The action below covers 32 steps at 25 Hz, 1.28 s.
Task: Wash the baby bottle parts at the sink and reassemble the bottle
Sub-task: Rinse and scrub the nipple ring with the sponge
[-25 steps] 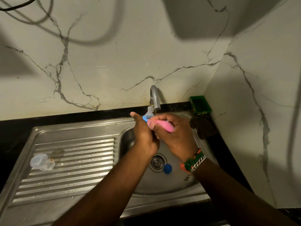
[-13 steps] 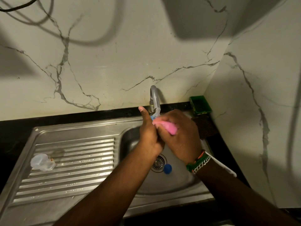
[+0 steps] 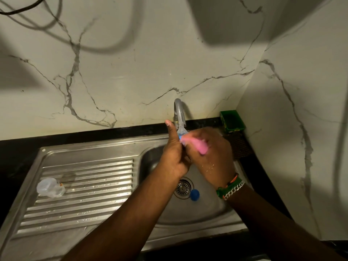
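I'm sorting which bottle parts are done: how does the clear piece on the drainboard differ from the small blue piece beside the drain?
The clear piece is translucent and colourless; the blue piece is opaque blue. The clear piece looks larger and lumpier, the blue piece small and rounded. The clear piece lies on the ribbed drainboard, the blue piece down in the sink basin, right beside the drain. Neither is being touched by a hand.

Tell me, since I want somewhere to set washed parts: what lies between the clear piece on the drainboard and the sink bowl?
In the head view, only wet ribbed drainboard lies between the clear piece and the sink bowl; nothing else sits there.
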Each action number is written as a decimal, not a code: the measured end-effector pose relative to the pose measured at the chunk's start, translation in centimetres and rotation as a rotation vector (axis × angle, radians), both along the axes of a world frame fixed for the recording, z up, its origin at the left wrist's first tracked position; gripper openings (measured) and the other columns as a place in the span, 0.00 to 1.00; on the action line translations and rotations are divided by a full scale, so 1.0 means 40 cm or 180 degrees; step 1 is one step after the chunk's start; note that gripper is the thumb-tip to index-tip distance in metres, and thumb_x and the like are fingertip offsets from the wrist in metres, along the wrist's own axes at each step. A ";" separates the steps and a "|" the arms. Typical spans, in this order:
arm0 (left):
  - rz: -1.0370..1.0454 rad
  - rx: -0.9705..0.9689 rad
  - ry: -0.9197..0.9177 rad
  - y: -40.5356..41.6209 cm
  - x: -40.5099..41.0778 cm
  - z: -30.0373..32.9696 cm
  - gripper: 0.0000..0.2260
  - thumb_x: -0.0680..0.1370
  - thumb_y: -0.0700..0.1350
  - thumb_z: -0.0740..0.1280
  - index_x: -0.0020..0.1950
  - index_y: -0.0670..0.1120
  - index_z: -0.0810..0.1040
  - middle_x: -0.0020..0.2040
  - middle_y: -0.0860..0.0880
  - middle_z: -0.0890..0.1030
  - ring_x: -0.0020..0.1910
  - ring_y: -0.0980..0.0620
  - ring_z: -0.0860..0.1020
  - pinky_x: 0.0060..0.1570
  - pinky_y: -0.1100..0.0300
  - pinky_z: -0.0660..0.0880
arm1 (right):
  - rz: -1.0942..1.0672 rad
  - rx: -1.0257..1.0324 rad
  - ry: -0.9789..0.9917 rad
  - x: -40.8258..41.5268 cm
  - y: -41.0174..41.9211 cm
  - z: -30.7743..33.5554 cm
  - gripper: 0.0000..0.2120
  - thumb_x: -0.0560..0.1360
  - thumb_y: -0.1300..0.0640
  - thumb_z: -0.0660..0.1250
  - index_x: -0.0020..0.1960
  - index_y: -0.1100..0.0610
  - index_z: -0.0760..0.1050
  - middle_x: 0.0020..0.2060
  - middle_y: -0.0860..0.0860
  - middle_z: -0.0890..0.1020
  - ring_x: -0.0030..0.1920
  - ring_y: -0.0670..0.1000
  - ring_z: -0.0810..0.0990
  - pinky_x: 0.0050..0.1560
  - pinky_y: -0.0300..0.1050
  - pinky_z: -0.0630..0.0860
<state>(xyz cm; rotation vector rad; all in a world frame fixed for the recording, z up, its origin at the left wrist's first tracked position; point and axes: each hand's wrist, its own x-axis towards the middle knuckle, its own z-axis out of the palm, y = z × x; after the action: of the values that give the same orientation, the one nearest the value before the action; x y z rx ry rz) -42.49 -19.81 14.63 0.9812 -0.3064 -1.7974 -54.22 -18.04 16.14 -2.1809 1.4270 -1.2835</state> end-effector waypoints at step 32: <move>0.0123 0.0484 -0.0112 0.027 -0.007 0.046 0.16 0.81 0.52 0.67 0.61 0.42 0.81 0.46 0.42 0.84 0.37 0.49 0.82 0.35 0.58 0.81 | -0.0270 -0.0839 0.0837 -0.018 -0.004 -0.031 0.08 0.75 0.53 0.70 0.52 0.54 0.83 0.51 0.52 0.83 0.44 0.51 0.82 0.36 0.44 0.79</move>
<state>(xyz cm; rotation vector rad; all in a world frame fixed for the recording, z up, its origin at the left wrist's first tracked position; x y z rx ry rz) -42.79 -18.72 16.45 1.1188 -0.1731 -1.7897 -54.94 -18.21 14.91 -2.5691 1.5345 -1.3178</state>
